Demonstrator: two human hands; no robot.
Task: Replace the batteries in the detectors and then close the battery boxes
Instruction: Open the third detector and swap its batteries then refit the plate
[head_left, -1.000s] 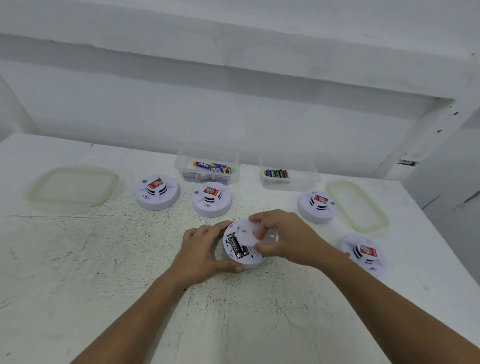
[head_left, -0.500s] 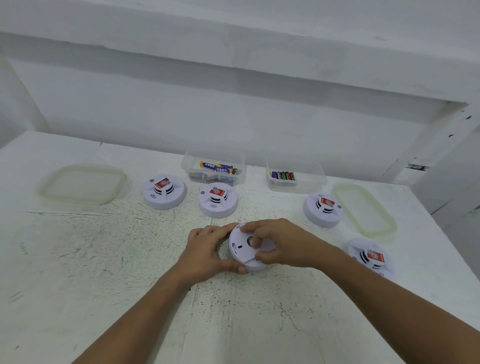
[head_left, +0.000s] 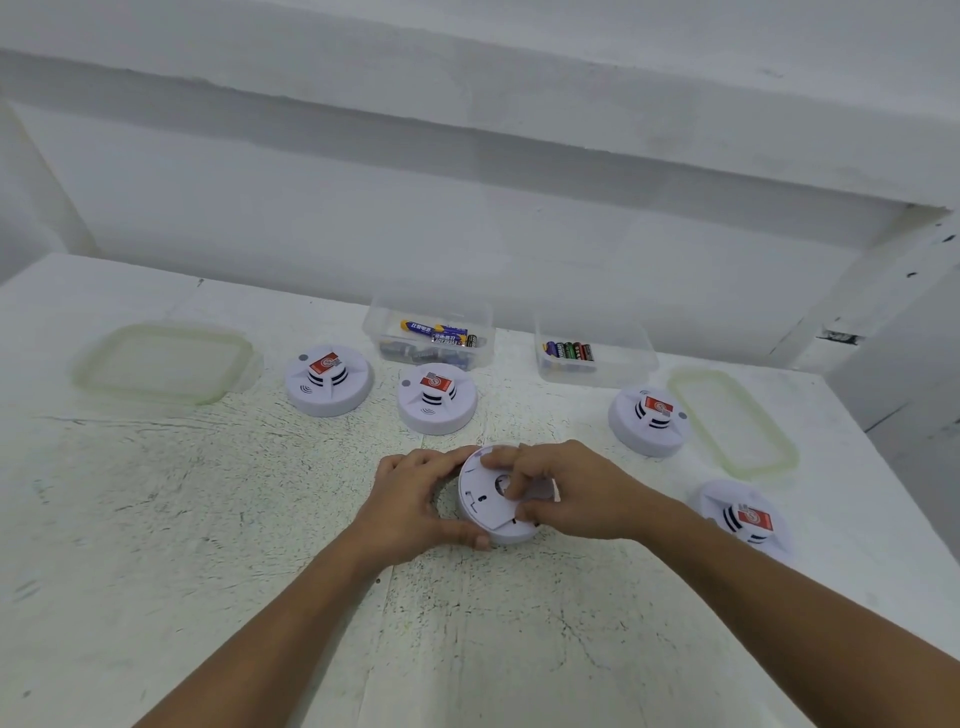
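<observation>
A person stood at a white, speckled table (head_left: 208, 519), both bare forearms reaching in from the near edge. In the middle of the table, just in front of them, a round white detector (head_left: 483, 501) lay face down with its flat back turned up. The left hand (head_left: 415, 506) gripped its left rim, fingers curled over the far edge and thumb hooked under the near edge. The right hand (head_left: 576, 493) held it from the other side, its bent fingertips (head_left: 511, 491) pressing on the back near a round hole while the thumb pinched the near right edge. Four more detectors stood face up, each with a red label on top: the far-left detector (head_left: 329, 381), the middle detector (head_left: 437, 398) just beside it, the right detector (head_left: 649, 421), and the near-right detector (head_left: 743, 519) close to the right forearm. Behind them, by the white wall, sat two clear tubs. The left tub (head_left: 379, 317) held blue and yellow batteries (head_left: 434, 331); the right tub (head_left: 639, 358) held a short row of dark batteries (head_left: 569, 349). A translucent greenish left lid (head_left: 163, 364) lay flat at the far left, and a matching right lid (head_left: 732, 421) lay beyond the right detector.
</observation>
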